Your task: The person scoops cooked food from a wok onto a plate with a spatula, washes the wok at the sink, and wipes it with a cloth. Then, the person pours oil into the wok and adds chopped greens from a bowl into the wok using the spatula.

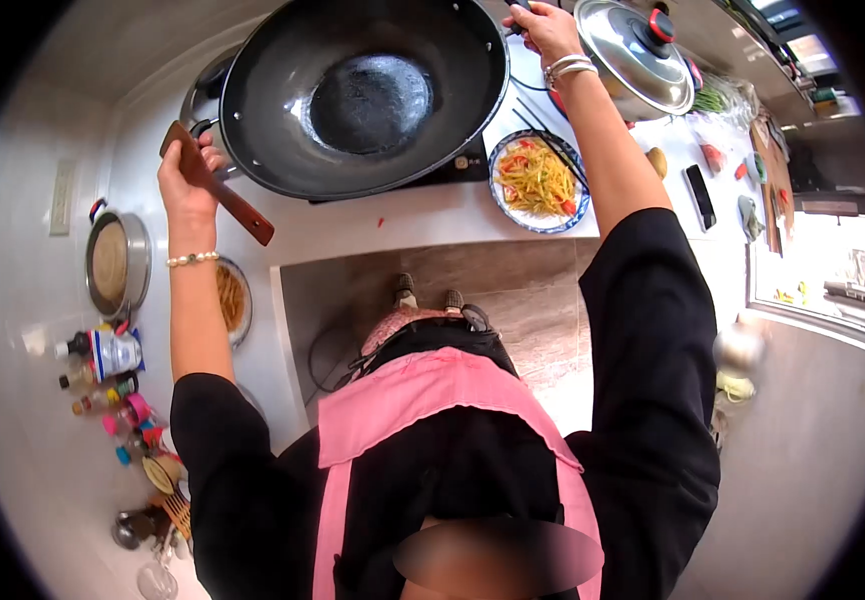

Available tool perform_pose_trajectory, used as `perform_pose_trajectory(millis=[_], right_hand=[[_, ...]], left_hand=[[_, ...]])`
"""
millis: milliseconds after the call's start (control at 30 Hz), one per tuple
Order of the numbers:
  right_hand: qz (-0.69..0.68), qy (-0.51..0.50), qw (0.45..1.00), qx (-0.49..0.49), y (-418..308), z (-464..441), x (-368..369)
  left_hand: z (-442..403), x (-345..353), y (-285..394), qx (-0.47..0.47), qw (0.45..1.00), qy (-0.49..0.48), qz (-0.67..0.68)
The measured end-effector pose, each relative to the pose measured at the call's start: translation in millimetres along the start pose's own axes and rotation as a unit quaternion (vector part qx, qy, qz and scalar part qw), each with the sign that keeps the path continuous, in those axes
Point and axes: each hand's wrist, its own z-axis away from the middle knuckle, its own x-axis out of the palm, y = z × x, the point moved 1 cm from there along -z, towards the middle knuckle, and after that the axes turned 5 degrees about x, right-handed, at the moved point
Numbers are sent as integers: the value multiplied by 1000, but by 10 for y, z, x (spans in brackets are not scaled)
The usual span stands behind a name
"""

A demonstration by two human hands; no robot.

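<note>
A large black wok [373, 105] is held up over the counter, its inside dark and shiny with no food in it. My left hand [193, 170] is closed round a brown wooden spatula [238, 205] and the wok's left side handle. My right hand [545, 32] grips the wok's handle at the upper right. Beneath the wok, part of a black cooktop [468, 165] shows. Just right of it, a blue-rimmed plate [501, 200] holds shredded yellow and red food [538, 180], with dark chopsticks [556, 148] lying across it.
A steel pot with a glass lid [633, 50] stands at the upper right, near a black phone [700, 197]. A steel pan [136, 262], a plate of food [233, 300] and several bottles [103, 372] line the left counter. The counter edge [423, 245] runs before me.
</note>
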Motion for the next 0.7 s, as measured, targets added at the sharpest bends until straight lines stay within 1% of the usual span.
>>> perform_pose_trajectory(millis=[33,67,133,167,267,300,400,433,467,500,533,600,633,667,700], right_hand=[[-10,10,1000,0,82,-123,-22],[-21,19,1000,2,139,-181,-44],[-56,39,997,20,277,-334,-116],[-50,41,998,10,299,-394,-117],[-12,56,998,-14,316,-450,-136],[-31,67,997,-16,346,-495,-117],[-42,68,997,-6,332,-483,-62],[66,69,995,-32,553,-701,-124],[104,41,994,17,338,-543,-97],[68,133,989,-10,662,-723,-32],[14,178,984,-17,878,-805,31],[82,142,985,-51,777,-656,31],[65,114,991,-27,542,-415,-11],[-36,147,988,10,280,-154,-23],[-42,137,990,-1,222,1,-71]], left_hand=[[-158,26,-67,6,1000,1,-22],[-267,72,-136,6,1000,5,-16],[-496,179,-297,6,998,46,-30],[-598,179,-358,-4,998,51,-30],[-709,185,-439,-10,999,42,-24],[-775,166,-464,-11,998,54,-31],[-813,198,-484,-5,999,29,-33],[-875,106,-460,-7,999,15,-39],[-907,81,-481,-11,999,-6,-41],[-818,241,-478,19,996,21,-88],[-845,221,-474,-3,994,43,-103],[-895,82,-445,-31,997,-44,-55],[-860,139,-432,-53,996,-38,-54],[-819,191,-369,-74,995,-28,-58],[-815,158,-292,-118,989,-65,-65]])
